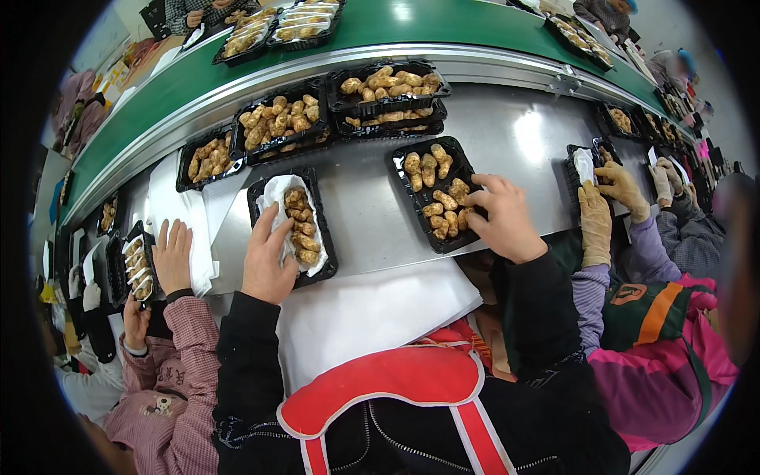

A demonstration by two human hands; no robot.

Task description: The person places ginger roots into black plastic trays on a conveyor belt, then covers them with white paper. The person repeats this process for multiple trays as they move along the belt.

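My left hand (267,260) rests at the left side of a black plastic tray (326,252) with fingers stretched out, touching the white paper liner (275,190). A row of knobbly yellow-brown pieces (301,226), like tubers or mushrooms, lies on that liner. My right hand (508,219) reaches over the right edge of a second black tray (401,162), fingers bent and closed around a knobbly piece (458,190) at that edge. More loose pieces lie in this tray, in an upper and a lower group.
Filled black trays (388,105) stand stacked along the back of the metal table (507,127). Beyond a rail runs a green belt (475,28). White paper sheets (372,313) lie at the front edge. Co-workers' hands work at trays left and right, some gloved (595,226).
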